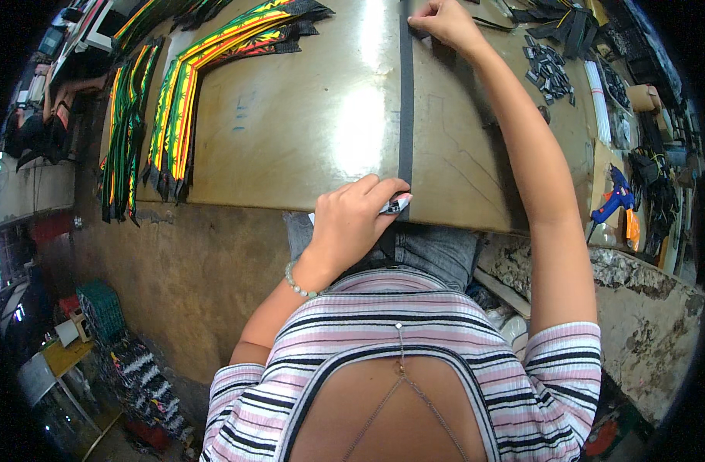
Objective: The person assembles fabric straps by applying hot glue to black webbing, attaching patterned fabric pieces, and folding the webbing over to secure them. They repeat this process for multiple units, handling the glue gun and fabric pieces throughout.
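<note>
A long dark strap (pixel 406 100) runs straight across the table from its far side to the near edge. My left hand (pixel 351 219) is closed around a white pen-like marker (pixel 396 204) with black markings, its other end poking out behind the palm. Those fingers also rest at the near end of the strap, by the table edge. Far off, with the arm stretched out, my right hand (pixel 450 27) pinches at the strap's right edge. A bit of dark material shows under its fingertips, partly hidden by the hand.
Patterned green, yellow and red straps (pixel 185 85) lie in bundles at the left of the table (pixel 283 131). Small black buckles (pixel 549 69) are heaped at the right, near white sticks (pixel 597 100). A blue glue gun (pixel 616 196) sits by the right edge. Another person (pixel 48 127) is at far left.
</note>
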Motion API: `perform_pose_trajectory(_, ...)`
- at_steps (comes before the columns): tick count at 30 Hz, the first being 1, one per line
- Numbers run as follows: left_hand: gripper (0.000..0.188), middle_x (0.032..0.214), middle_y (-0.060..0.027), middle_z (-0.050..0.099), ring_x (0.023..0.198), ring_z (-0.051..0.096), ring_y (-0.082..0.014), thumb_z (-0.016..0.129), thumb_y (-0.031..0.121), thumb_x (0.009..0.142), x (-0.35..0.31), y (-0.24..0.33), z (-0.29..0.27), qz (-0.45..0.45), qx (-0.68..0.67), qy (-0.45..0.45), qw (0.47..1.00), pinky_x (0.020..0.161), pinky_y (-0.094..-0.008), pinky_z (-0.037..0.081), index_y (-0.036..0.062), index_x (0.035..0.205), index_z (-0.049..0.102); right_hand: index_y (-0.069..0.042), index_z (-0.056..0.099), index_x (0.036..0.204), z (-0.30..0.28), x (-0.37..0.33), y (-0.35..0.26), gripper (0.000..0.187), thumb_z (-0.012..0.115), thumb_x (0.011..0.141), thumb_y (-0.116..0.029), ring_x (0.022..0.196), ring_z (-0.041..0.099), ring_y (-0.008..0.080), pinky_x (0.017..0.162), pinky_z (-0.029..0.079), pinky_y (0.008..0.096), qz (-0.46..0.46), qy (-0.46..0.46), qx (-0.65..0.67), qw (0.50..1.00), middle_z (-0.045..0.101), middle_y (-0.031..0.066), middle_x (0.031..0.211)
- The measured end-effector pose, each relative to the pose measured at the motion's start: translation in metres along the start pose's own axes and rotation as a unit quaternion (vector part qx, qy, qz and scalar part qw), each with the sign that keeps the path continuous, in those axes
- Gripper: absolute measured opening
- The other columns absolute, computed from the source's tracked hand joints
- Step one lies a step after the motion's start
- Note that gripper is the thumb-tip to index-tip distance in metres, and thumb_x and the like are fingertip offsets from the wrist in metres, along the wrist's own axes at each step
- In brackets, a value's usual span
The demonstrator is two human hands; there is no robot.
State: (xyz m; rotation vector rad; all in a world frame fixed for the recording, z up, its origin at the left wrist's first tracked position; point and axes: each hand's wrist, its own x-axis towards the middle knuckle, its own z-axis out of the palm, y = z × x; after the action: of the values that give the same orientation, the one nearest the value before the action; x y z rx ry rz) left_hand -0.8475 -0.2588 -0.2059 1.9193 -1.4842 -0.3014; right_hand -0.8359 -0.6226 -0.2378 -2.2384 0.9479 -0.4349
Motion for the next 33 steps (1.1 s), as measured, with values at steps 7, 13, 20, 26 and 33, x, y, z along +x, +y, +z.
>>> perform_pose_trajectory(7,0.016,0.071,-0.0044,0.059,0.062,0.062,-0.0241,0.075,0.025,0.082,-0.001,-0.001,-0.001,0.010,0.010,0.004,1.000,0.054,-0.0354,0.047,0.0179,0.097,0.073,-0.001,0.070,0.095,-0.013,-0.044,-0.023,0.022,0.068,0.083,-0.019,0.075,0.068,0.0269,0.071,0.053,0.0376,-0.179,0.105,-0.037,0.978,0.072,0.0124,0.085)
perform_pose_trajectory(13,0.020,0.071,-0.0058,0.058,0.060,0.060,-0.0243,0.075,0.025,0.082,-0.007,-0.010,0.003,0.041,0.030,-0.013,0.999,0.054,-0.0359,0.047,0.0163,0.100,0.073,-0.002,0.069,0.101,-0.016,-0.093,-0.024,0.020,0.064,0.091,-0.019,0.098,0.061,0.0327,0.089,0.049,0.0404,-0.341,0.032,-0.173,0.923,0.067,0.0117,0.104)
perform_pose_trajectory(20,0.033,0.070,-0.0053,0.056,0.065,0.062,-0.0234,0.078,0.028,0.078,-0.006,-0.003,-0.023,0.123,0.030,-0.073,0.989,0.056,-0.0366,0.048,0.0150,0.108,0.072,-0.004,0.068,0.091,-0.019,-0.093,-0.038,0.017,0.063,0.088,-0.020,0.096,0.060,0.0342,0.080,0.053,0.0451,-0.274,0.014,-0.139,0.951,0.065,0.0104,0.101)
perform_pose_trajectory(26,0.027,0.067,-0.0021,0.056,0.062,0.061,-0.0201,0.077,0.028,0.078,-0.011,-0.011,-0.017,0.146,0.023,-0.066,0.987,0.054,-0.0334,0.048,0.0171,0.102,0.075,-0.007,0.070,0.098,-0.024,-0.102,-0.047,0.018,0.063,0.090,-0.021,0.102,0.060,0.0292,0.081,0.054,0.0411,-0.237,-0.018,-0.167,0.957,0.064,0.0063,0.110)
perform_pose_trajectory(33,0.022,0.060,-0.0030,0.053,0.053,0.056,-0.0204,0.080,0.031,0.078,-0.010,-0.013,-0.010,0.150,0.000,-0.021,0.988,0.048,-0.0343,0.044,0.0179,0.095,0.078,-0.003,0.072,0.091,-0.095,-0.157,-0.145,0.013,0.071,0.089,-0.016,0.064,0.065,0.0207,0.056,0.049,0.0281,-0.320,0.152,0.091,0.931,0.069,0.0068,0.081)
